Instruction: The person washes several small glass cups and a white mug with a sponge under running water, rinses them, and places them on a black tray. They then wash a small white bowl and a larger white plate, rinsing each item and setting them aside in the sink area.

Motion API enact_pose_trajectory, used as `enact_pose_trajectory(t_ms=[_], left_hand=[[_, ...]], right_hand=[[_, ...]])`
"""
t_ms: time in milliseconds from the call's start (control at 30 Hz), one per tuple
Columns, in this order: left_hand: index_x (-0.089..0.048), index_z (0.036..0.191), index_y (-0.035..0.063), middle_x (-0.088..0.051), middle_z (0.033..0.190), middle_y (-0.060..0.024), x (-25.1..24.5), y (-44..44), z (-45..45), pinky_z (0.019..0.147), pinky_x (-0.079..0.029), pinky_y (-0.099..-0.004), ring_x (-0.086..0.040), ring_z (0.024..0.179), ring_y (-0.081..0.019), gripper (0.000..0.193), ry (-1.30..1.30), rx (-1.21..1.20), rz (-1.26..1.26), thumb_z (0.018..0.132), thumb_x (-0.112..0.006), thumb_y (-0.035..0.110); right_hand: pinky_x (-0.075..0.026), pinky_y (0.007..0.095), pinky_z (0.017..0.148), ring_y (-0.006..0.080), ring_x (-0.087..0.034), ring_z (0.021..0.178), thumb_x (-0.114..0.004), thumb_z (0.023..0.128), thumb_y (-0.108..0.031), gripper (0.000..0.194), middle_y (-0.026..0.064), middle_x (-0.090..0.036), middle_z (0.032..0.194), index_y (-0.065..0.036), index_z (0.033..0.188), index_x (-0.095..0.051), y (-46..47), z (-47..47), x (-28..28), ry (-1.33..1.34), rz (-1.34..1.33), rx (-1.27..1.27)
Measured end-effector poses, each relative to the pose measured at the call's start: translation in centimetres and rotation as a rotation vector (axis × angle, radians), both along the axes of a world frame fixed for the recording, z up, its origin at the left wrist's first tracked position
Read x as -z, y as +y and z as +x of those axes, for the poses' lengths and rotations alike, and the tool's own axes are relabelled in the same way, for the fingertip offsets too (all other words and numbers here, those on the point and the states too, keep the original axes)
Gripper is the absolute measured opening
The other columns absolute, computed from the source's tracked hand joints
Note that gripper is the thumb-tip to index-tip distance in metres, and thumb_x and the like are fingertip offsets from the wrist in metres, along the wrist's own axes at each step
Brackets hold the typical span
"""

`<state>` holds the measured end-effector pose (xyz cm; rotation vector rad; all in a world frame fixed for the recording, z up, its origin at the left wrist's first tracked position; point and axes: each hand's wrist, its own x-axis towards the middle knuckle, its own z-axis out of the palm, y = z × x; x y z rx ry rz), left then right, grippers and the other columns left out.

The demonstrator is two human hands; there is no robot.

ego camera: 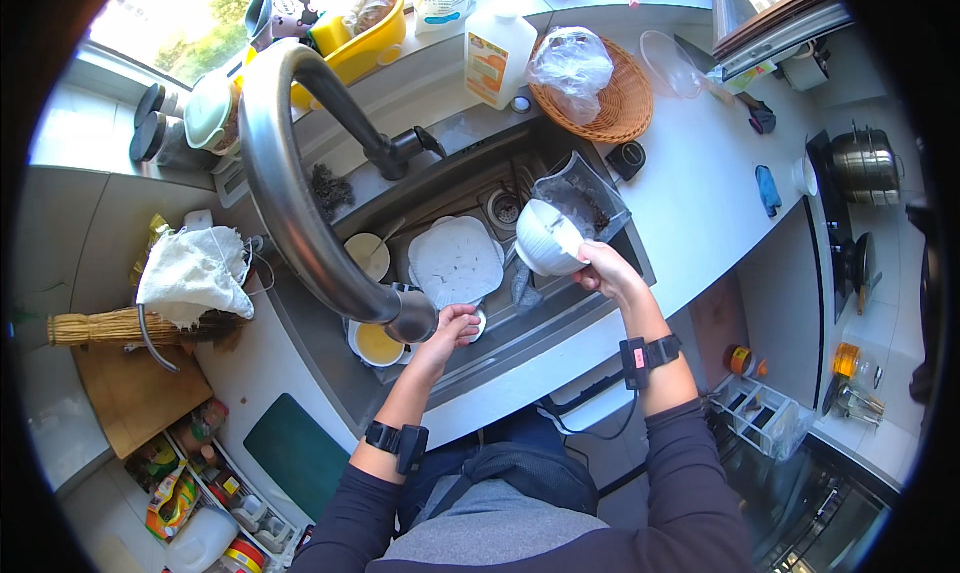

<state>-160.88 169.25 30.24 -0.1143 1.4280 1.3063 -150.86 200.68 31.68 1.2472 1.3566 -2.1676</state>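
Observation:
My right hand (604, 269) grips the rim of a white bowl (538, 244). The bowl is tipped toward a translucent waste bin (613, 211) with dark scraps inside, at the sink's right end. Below the faucet head, my left hand (450, 329) is beside a small white round item (478, 324); whether the fingers hold it is unclear. Ahead of that hand, a stack of white plates (456, 261) with dark bits on top lies in the sink. To its left are a bowl with a spoon (367, 256) and a bowl of yellow liquid (379, 344).
A large curved faucet (262, 175) arches over the metal sink's (330, 393) left side. Behind the sink are a white jug (495, 55) and a wicker basket (634, 92) with a plastic bag. A grey cloth or net (525, 291) lies near the bin. A straw brush (112, 327) sits left.

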Motion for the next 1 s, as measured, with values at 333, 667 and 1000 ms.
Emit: enact_pose_trajectory(t_ms=[333,667,1000], left_hand=[[-0.039,0.139,0.007,-0.048,0.133,-0.0142,-3.0,0.6,0.2,0.103,-0.041,-0.0424,-0.047,0.124,-0.0246,0.051,-0.12,-0.013,0.244,0.1,-0.049,0.038],[-0.038,0.139,0.0092,-0.052,0.131,-0.0092,-0.6,-7.1,0.4,0.098,-0.047,-0.0448,-0.052,0.121,-0.0245,0.066,-0.131,-0.452,0.287,0.087,-0.057,0.046],[-0.037,0.138,0.0063,-0.05,0.131,-0.0182,-2.9,-21.6,0.3,0.091,-0.054,-0.0521,-0.055,0.118,-0.0351,0.068,0.122,-1.1,0.253,0.077,-0.051,0.033]], right_hand=[[-0.037,0.0217,0.04,0.0099,-0.045,0.044,-0.045,0.098,-0.022,0.027,0.0055,-0.054,0.062,0.002,0.101,-0.058,-3.3,0.0,-0.8,0.09,-0.326,0.146],[-0.051,0.0283,0.059,0.0147,-0.063,0.07,-0.055,0.095,-0.038,0.05,0.011,-0.065,0.092,0.002,0.125,-0.052,-14.5,-4.2,-0.1,0.264,0.129,-0.724],[-0.045,0.0392,0.098,0.0324,-0.057,0.112,-0.063,0.085,-0.02,0.038,0.0199,-0.059,0.116,-0.003,0.118,-0.061,-21.1,-9.3,9.4,0.489,0.628,-0.942]])
